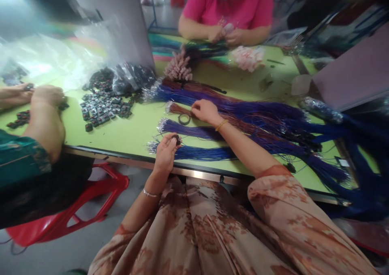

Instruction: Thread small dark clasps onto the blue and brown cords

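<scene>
Between the thumb and fingers of my left hand [165, 151] is a small black connector housing [177, 140], held just above the near edge of the table. My right hand [206, 111] reaches over the brown wires [179, 109], its fingers pinched together at the bundle; whether a single wire is between them is too small to see. Purple wires [191, 130] and blue wires [200, 153] lie in bundles nearer me, their silvery terminal ends pointing left. A dark tape ring [184, 119] rests between the brown and purple bundles.
Many black housings [105, 109] are heaped at left, beside a clear plastic bag [133, 78]. A co-worker's hands [45, 94] work at far left; another person in pink [227, 11] sits opposite, behind pale connector bunches [247, 58]. A red chair [106, 194] stands below the table edge.
</scene>
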`<action>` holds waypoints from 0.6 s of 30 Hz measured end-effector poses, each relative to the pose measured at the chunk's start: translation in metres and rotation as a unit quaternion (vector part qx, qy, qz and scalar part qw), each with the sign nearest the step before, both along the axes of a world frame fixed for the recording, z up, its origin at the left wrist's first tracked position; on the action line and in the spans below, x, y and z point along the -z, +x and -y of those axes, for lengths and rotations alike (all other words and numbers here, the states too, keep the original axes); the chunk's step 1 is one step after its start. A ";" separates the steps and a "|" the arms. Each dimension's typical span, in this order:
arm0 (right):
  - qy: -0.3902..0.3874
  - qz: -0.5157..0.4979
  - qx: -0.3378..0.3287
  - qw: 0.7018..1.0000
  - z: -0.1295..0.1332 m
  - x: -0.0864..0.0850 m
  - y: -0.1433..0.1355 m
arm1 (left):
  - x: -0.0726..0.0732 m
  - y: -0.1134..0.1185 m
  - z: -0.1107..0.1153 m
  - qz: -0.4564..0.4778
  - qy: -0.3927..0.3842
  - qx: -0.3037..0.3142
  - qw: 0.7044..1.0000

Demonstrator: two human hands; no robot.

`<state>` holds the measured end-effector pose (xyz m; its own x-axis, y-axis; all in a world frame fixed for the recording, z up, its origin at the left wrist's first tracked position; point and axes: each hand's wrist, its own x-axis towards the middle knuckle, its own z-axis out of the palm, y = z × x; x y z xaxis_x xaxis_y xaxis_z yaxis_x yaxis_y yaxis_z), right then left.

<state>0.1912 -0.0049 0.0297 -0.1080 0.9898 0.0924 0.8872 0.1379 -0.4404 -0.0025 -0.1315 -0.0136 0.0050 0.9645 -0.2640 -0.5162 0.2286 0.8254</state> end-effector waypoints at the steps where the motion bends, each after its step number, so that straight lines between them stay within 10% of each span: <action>1: -0.020 0.017 0.006 1.000 -0.007 0.005 0.001 | 0.000 -0.001 0.001 0.001 -0.001 0.002 1.000; 8: -0.003 0.042 -0.028 0.999 -0.015 0.016 0.007 | 0.000 -0.004 0.003 -0.004 0.001 0.025 1.000; 18: 0.055 -0.141 -0.195 0.969 0.014 -0.036 -0.043 | -0.002 -0.003 0.003 0.003 -0.005 0.022 1.000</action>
<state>0.1484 -0.0186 0.0658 -0.4267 0.8613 0.2759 0.6040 0.4985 -0.6218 -0.0055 -0.1350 -0.0121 0.0495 0.9607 -0.2731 -0.5100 0.2594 0.8201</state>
